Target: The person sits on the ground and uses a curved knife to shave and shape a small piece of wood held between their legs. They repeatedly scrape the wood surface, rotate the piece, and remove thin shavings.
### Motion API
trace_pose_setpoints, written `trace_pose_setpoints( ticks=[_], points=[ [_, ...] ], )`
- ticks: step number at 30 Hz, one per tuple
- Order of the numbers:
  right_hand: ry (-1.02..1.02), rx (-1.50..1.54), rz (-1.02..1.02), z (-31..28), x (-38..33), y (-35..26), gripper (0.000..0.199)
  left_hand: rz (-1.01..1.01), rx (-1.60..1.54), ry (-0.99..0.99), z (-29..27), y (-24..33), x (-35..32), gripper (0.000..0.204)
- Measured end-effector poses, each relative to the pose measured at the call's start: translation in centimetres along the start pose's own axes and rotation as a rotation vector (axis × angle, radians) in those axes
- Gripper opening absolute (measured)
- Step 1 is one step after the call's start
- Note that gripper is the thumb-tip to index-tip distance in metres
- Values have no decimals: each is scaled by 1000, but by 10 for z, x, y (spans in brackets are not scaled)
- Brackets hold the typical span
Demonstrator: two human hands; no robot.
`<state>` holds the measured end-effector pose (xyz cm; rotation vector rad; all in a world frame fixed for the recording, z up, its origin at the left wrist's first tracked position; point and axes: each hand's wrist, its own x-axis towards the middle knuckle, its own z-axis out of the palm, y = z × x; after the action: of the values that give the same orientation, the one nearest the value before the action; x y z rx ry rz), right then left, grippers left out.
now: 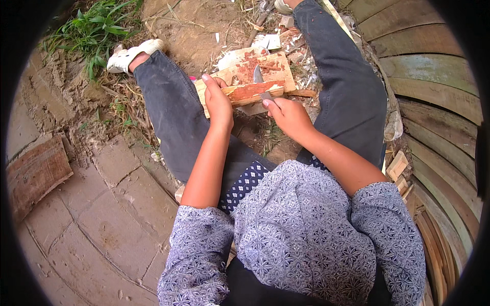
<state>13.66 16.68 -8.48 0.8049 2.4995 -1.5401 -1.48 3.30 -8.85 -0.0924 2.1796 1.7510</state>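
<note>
My left hand [218,99] is closed around one end of a split piece of wood [250,93], with pale edges and a reddish-brown face. In my closed right hand [291,117] is a knife [259,76]. Its blade points away from me, and the knife crosses the wood near its right end; the exact contact cannot be made out. Beneath and beyond them lies a pale wooden board [287,76] strewn with reddish shavings [245,70].
My legs stretch out on both sides of the board. Wood chips [309,71] litter the ground beyond. A plank wall [434,76] rises on the right, with wood offcuts [398,166] by it. Paving slabs [112,214], a rough board [40,176] and grass [99,28] are leftward.
</note>
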Motion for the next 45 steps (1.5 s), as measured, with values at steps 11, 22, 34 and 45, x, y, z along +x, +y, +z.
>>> trace_pose_setpoints(
  ticks=[11,22,34,45],
  points=[
    [-241,516,171,-11,4,-6,51,-136,-171,-59,-4,5,7,66],
    [-274,431,194,1,-1,-19,49,-65,-28,-65,4,6,2,69],
    [-68,77,-17,2,-1,-19,54,19,168,-129,2,13,-10,74],
    [-534,795,328,-10,-1,-31,55,61,46,28,-9,-16,-6,68]
  ],
)
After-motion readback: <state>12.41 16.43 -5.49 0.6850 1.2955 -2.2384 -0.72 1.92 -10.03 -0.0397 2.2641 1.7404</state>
